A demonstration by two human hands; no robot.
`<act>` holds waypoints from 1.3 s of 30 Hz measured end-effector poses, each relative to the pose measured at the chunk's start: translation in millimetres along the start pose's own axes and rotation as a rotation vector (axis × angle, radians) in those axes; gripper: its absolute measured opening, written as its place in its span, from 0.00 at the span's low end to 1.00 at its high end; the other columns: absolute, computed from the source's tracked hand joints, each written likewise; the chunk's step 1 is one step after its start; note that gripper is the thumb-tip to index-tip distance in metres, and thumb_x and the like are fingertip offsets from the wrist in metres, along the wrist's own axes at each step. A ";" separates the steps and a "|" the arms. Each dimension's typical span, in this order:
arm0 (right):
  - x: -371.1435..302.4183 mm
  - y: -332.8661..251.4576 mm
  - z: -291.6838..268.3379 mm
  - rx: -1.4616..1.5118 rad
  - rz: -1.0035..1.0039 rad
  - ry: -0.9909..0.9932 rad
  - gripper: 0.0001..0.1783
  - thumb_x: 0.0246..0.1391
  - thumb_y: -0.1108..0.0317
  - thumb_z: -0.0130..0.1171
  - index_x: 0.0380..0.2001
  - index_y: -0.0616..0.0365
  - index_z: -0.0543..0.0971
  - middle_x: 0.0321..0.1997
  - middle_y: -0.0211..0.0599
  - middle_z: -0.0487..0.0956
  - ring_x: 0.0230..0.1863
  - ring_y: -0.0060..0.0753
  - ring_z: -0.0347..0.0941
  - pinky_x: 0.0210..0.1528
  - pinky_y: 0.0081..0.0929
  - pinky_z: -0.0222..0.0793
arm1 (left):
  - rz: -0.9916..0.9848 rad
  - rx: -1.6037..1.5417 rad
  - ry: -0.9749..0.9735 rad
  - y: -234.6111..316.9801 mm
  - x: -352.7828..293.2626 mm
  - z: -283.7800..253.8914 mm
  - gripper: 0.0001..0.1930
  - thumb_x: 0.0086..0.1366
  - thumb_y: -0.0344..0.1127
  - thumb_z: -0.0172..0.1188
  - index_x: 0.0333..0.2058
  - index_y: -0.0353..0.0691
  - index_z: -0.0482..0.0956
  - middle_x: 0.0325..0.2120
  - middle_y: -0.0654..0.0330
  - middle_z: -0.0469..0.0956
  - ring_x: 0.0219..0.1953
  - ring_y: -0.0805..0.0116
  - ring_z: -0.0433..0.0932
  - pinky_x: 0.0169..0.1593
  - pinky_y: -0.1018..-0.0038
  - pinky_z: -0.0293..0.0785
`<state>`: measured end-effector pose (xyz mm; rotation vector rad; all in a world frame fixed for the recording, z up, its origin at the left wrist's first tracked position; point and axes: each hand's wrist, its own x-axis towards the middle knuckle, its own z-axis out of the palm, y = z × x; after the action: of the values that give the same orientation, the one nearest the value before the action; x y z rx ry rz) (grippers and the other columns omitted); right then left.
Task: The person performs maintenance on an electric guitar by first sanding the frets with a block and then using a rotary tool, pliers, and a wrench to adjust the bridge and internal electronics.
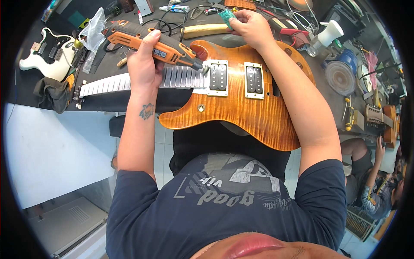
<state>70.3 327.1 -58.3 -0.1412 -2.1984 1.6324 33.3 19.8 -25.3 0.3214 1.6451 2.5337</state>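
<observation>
My left hand (145, 64) is closed around an orange and black rotary tool (129, 38). The tool points right, and its small round tip (205, 68) is above the end of the fretboard, beside the neck pickup. Between the fingertips of my right hand (251, 26) is a rough green lump (226, 18), held over the far side of the guitar. The amber flame-top electric guitar (224, 108) lies face up without strings, its neck to the left. Silvery covering spans the fretboard (105, 85) between the frets. Two black pickups (218, 78) sit in cream frames.
A wooden handle (205, 30), cables and small tools lie behind the guitar. A white guitar body (48, 54) and dark cloth (54, 93) are at left. To the right stand a white-topped bottle (330, 33) and a screwdriver (350, 113). Another person (379, 190) sits at far right.
</observation>
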 end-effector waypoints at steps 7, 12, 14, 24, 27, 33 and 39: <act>-2.7 -4.5 3.1 -0.007 0.015 0.003 0.22 0.67 0.64 0.67 0.54 0.74 0.80 0.44 0.44 0.87 0.45 0.32 0.88 0.47 0.25 0.86 | -0.001 -0.027 -0.074 -4.0 1.1 -13.1 0.17 0.68 0.40 0.71 0.50 0.36 0.82 0.40 0.63 0.83 0.39 0.73 0.86 0.39 0.74 0.87; -1.8 -3.5 2.2 -0.015 0.015 -0.005 0.23 0.67 0.64 0.67 0.55 0.74 0.80 0.45 0.43 0.87 0.45 0.32 0.88 0.48 0.25 0.86 | 0.042 -0.027 -0.064 -0.8 -6.2 -6.4 0.14 0.69 0.39 0.69 0.48 0.38 0.81 0.36 0.66 0.83 0.31 0.78 0.83 0.29 0.80 0.78; -0.7 -0.5 -2.3 -0.017 0.015 -0.013 0.23 0.67 0.64 0.67 0.55 0.74 0.80 0.46 0.44 0.87 0.45 0.32 0.88 0.49 0.25 0.86 | 0.073 -0.031 -0.106 0.6 -9.1 4.4 0.13 0.69 0.39 0.68 0.46 0.39 0.81 0.33 0.67 0.83 0.28 0.80 0.81 0.25 0.82 0.74; -8.6 -8.9 4.2 -0.043 0.024 0.006 0.16 0.65 0.64 0.67 0.46 0.69 0.84 0.35 0.40 0.88 0.34 0.25 0.84 0.39 0.25 0.79 | 0.098 0.000 -0.122 4.9 -13.5 -6.3 0.10 0.69 0.39 0.66 0.42 0.40 0.79 0.27 0.67 0.78 0.19 0.81 0.73 0.19 0.82 0.64; -8.8 -11.4 5.8 -0.065 0.023 0.018 0.16 0.65 0.64 0.67 0.46 0.69 0.84 0.35 0.40 0.88 0.33 0.25 0.84 0.39 0.25 0.80 | 0.117 0.008 -0.124 6.7 -16.5 0.9 0.09 0.69 0.39 0.66 0.40 0.40 0.79 0.26 0.66 0.78 0.18 0.81 0.72 0.18 0.81 0.63; -10.1 -15.0 6.8 -0.075 0.032 0.015 0.16 0.66 0.64 0.66 0.46 0.69 0.84 0.34 0.40 0.88 0.33 0.25 0.84 0.39 0.25 0.80 | 0.109 0.004 -0.181 5.9 -16.3 -4.9 0.10 0.70 0.39 0.65 0.36 0.40 0.78 0.24 0.66 0.77 0.17 0.81 0.71 0.19 0.81 0.62; -8.6 -11.2 6.3 -0.045 0.029 0.011 0.16 0.66 0.64 0.66 0.46 0.69 0.84 0.35 0.39 0.88 0.33 0.25 0.83 0.38 0.25 0.79 | 0.105 0.007 -0.179 4.2 -15.8 -7.9 0.10 0.70 0.40 0.65 0.35 0.40 0.78 0.23 0.67 0.76 0.17 0.81 0.70 0.19 0.82 0.61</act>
<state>77.5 315.3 -51.5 -0.1951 -2.2354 1.5939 46.9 7.9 -26.5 0.6307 1.6108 2.4874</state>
